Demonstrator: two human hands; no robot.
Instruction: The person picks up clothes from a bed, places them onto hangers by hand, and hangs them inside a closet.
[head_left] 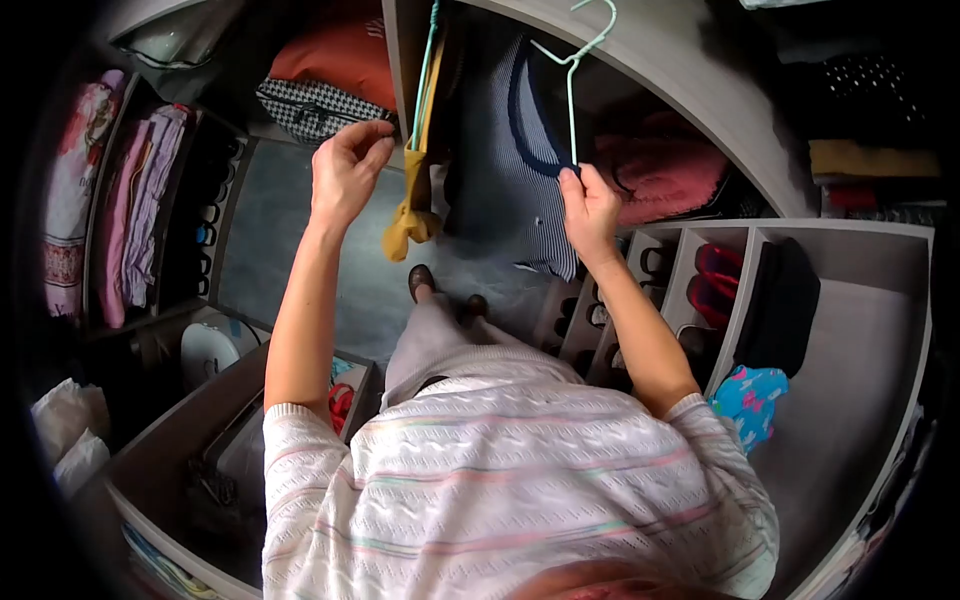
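A navy-and-white striped top [540,205] with a dark neckband hangs from my right hand [590,210]. Thumb and fingers pinch the neckband together with the lower end of a mint-green hanger [573,100], whose hook points up. Raised on the other side, my left hand [350,175] has its thumb and fingers drawn together; I cannot make out anything between them. Just right of that hand, a mustard-yellow garment [410,215] droops from another mint-green hanger [430,60], and the hand appears apart from it.
A houndstooth bag [320,108] and an orange-red bag [335,60] sit on the shelf ahead. Folded clothes [155,200] stand at left. Shoe compartments [650,270] line the right, beside a blue patterned cloth [748,405]. An open drawer [180,420] juts out at lower left.
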